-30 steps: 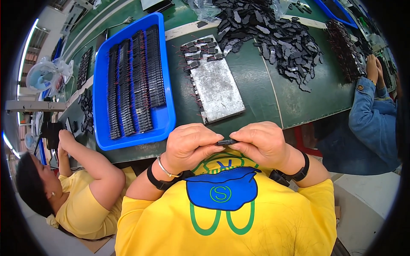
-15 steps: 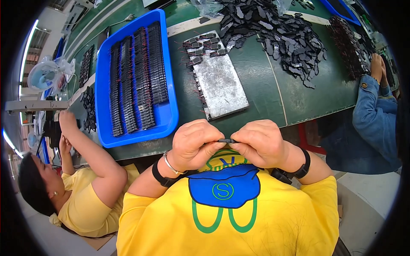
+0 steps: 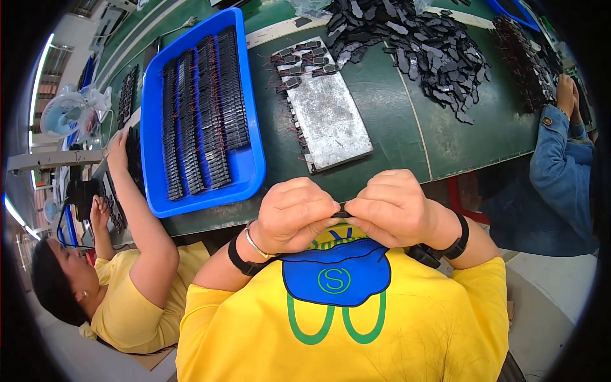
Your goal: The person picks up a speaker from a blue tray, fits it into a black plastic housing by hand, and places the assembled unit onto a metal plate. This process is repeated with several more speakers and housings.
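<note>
Pinching a small black part (image 3: 342, 213) between both sets of fingertips, our left hand (image 3: 293, 213) and right hand (image 3: 391, 207) meet near our chest. We judge we're fitting it together; next comes the blue tray (image 3: 245, 162), far left.

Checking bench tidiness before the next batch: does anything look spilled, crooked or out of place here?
Mostly orderly. The loose black parts lie in a scattered heap on the green table, unlike the neat rows in the blue tray. The metal plate sits askew. Both hands pinch one small black part.
</note>
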